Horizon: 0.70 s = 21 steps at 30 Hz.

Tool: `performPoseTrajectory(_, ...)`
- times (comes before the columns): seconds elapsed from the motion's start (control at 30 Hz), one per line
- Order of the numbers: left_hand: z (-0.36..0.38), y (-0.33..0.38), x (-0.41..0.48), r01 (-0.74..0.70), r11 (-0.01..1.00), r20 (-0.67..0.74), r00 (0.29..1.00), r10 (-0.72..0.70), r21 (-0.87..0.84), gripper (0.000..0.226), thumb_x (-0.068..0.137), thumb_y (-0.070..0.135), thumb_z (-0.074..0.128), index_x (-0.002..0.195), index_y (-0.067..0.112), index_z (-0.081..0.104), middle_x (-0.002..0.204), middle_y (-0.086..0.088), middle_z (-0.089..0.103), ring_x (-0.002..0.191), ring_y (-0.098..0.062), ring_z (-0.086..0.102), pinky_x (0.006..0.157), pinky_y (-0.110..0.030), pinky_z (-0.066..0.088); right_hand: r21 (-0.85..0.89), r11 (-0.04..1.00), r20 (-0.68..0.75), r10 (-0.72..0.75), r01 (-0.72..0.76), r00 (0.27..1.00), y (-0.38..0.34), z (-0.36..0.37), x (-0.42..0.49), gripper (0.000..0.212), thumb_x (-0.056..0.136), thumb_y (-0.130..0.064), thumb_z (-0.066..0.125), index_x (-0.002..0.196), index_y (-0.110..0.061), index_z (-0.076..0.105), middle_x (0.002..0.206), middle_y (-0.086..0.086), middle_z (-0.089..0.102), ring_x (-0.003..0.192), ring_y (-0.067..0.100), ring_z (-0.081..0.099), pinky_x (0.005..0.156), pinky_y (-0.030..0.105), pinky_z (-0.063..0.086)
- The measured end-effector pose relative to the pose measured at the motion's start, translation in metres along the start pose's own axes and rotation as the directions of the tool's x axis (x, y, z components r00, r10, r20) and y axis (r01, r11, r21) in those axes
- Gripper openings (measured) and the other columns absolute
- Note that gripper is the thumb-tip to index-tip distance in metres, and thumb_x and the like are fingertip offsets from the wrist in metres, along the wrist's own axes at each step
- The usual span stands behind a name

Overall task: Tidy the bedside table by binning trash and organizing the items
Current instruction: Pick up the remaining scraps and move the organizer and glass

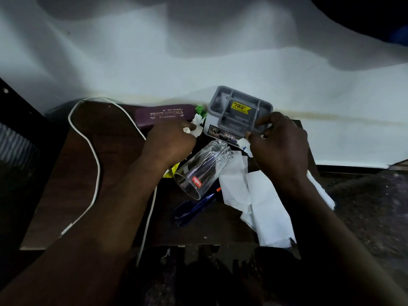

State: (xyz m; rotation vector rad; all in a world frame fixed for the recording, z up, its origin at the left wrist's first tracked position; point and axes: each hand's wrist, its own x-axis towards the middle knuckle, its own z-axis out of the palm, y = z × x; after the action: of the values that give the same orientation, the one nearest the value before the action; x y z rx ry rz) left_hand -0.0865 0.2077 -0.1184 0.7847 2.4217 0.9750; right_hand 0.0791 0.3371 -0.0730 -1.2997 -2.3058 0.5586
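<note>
Left hand (170,142) pinches a crumpled tissue (196,127) beside the purple case (163,115). Right hand (281,146) grips the grey organizer (239,111) by its near edge, at the back of the table (66,173). Between the hands a glass (203,170) lies on its side, touching loose papers (262,202).

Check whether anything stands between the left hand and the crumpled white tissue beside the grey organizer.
Nothing visible does. The left hand touches the crumpled tissue and seems to pinch it. The glass lies on its side nearer the person, out of the way; the right hand holds the grey organizer.
</note>
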Motion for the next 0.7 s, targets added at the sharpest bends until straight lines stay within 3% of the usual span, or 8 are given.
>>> performPoseTrajectory(0.07, -0.002, 0.003, -0.001, -0.033, 0.998, -0.083, 0.996, 0.029, -0.052, 0.021, 0.083, 0.023, 0.072, 0.101, 0.03, 0.08, 0.109, 0.006, 0.078, 0.102, -0.016, 0.071, 0.092, -0.03, 0.055, 0.002, 1.0, 0.0, 0.029, -0.029, 1.0, -0.001, -0.004, 0.001, 0.027, 0.085, -0.029, 0.073, 0.112, -0.024, 0.071, 0.091, -0.01, 0.07, 0.095, 0.013, 0.06, 0.069, 0.024, 0.029)
performPoseTrajectory(0.13, -0.004, 0.006, -0.002, -0.081, 0.989, -0.178, 0.982, 0.058, -0.126, 0.004, 0.08, 0.03, 0.077, 0.077, 0.028, 0.078, 0.083, 0.009, 0.077, 0.085, -0.016, 0.072, 0.083, -0.036, 0.058, 0.013, 0.999, -0.021, 0.045, -0.045, 0.999, -0.002, -0.007, 0.002, 0.026, 0.086, -0.031, 0.073, 0.112, -0.025, 0.072, 0.086, -0.01, 0.066, 0.093, 0.014, 0.061, 0.072, 0.023, 0.031)
performPoseTrajectory(0.2, -0.007, 0.007, -0.004, -0.113, 0.982, -0.274, 0.959, 0.068, -0.154, 0.015, 0.076, 0.036, 0.082, 0.068, 0.027, 0.072, 0.072, 0.009, 0.073, 0.076, -0.014, 0.07, 0.078, -0.038, 0.057, 0.009, 1.0, -0.066, 0.014, -0.014, 0.998, -0.004, -0.008, 0.001, 0.02, 0.088, -0.029, 0.07, 0.107, -0.023, 0.076, 0.088, -0.003, 0.074, 0.096, 0.02, 0.067, 0.077, 0.025, 0.038)
performPoseTrajectory(0.27, -0.011, 0.007, -0.005, -0.112, 0.97, -0.349, 0.937, 0.03, -0.217, 0.02, 0.071, 0.037, 0.084, 0.071, 0.027, 0.068, 0.075, 0.01, 0.071, 0.077, -0.011, 0.068, 0.075, -0.033, 0.055, 0.002, 0.999, -0.097, -0.037, 0.037, 0.995, -0.006, -0.01, 0.0, 0.014, 0.091, -0.028, 0.068, 0.096, -0.021, 0.079, 0.09, 0.001, 0.078, 0.093, 0.023, 0.069, 0.082, 0.028, 0.043)
performPoseTrajectory(0.43, -0.019, 0.013, -0.015, -0.106, 0.902, -0.344, 0.938, -0.049, -0.417, 0.016, 0.069, 0.02, 0.077, 0.078, 0.028, 0.067, 0.079, 0.009, 0.07, 0.071, -0.014, 0.068, 0.067, -0.038, 0.06, 0.116, 0.982, -0.067, -0.142, 0.15, 0.987, -0.01, -0.009, -0.011, 0.016, 0.094, -0.027, 0.07, 0.083, -0.017, 0.074, 0.079, -0.002, 0.072, 0.076, 0.013, 0.059, 0.067, 0.024, 0.031)
performPoseTrajectory(0.6, -0.023, 0.021, -0.032, -0.133, 0.859, -0.288, 0.958, -0.017, -0.495, 0.019, 0.08, 0.007, 0.067, 0.073, 0.023, 0.073, 0.062, 0.006, 0.069, 0.053, -0.005, 0.062, 0.053, -0.02, 0.048, 0.137, 0.974, 0.06, -0.192, 0.182, 0.98, -0.011, -0.005, -0.024, 0.016, 0.093, -0.023, 0.073, 0.079, -0.032, 0.069, 0.077, -0.014, 0.065, 0.078, 0.006, 0.062, 0.065, 0.003, 0.035)
performPoseTrajectory(0.7, -0.025, 0.024, -0.042, -0.188, 0.843, -0.269, 0.962, 0.054, -0.504, 0.02, 0.079, 0.011, 0.06, 0.073, 0.019, 0.078, 0.07, 0.004, 0.076, 0.065, -0.009, 0.07, 0.065, -0.026, 0.055, 0.211, 0.967, 0.064, -0.162, 0.145, 0.985, -0.007, -0.007, -0.028, 0.018, 0.092, -0.019, 0.073, 0.081, -0.032, 0.069, 0.079, -0.013, 0.069, 0.076, 0.015, 0.073, 0.07, 0.03, 0.057)
